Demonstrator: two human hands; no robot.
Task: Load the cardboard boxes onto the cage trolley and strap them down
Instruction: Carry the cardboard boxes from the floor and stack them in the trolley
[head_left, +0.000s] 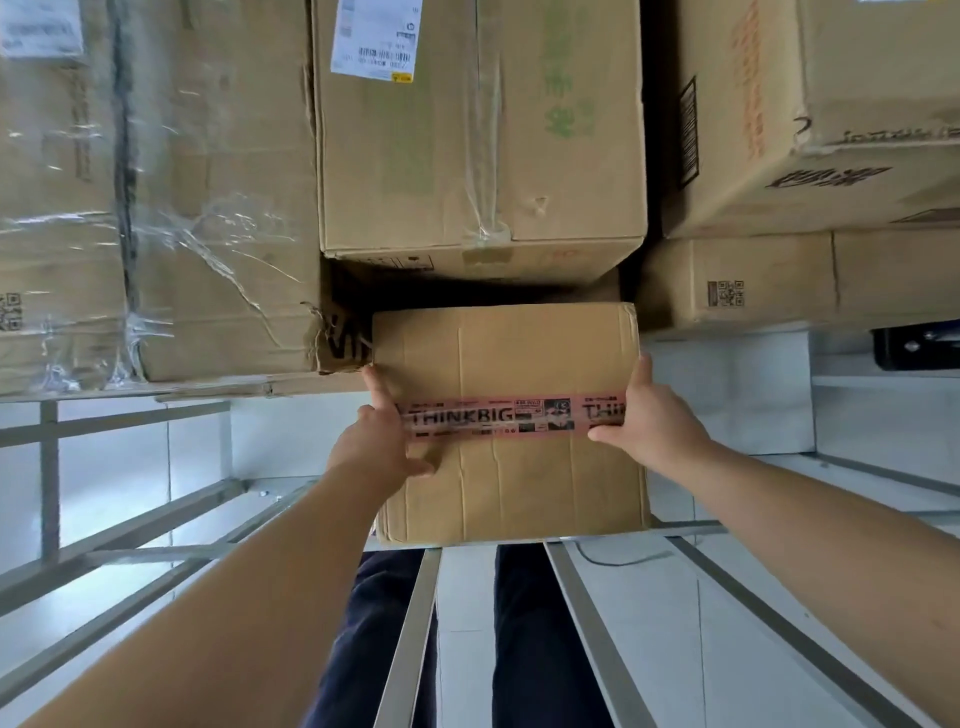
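Cardboard box (511, 415), small, creased and matte brown, sits mid-view with a glossy pink THINKBIG tape band (511, 415) across its face. The left hand (384, 436) clasps its 9 o'clock edge, fingers stretched along the side, thumb on the face. The right hand (649, 415) grips the 3 o'clock edge, thumb pressed on the tape. At 6 o'clock run grey metal bars (410, 634). At 12 o'clock stands a large labelled carton (483, 156); at 10 o'clock, film-wrapped cartons (208, 249).

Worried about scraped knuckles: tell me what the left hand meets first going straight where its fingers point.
Likely the torn corner of the plastic-wrapped box, just beyond the left hand holding the pink-taped box; depth unclear.
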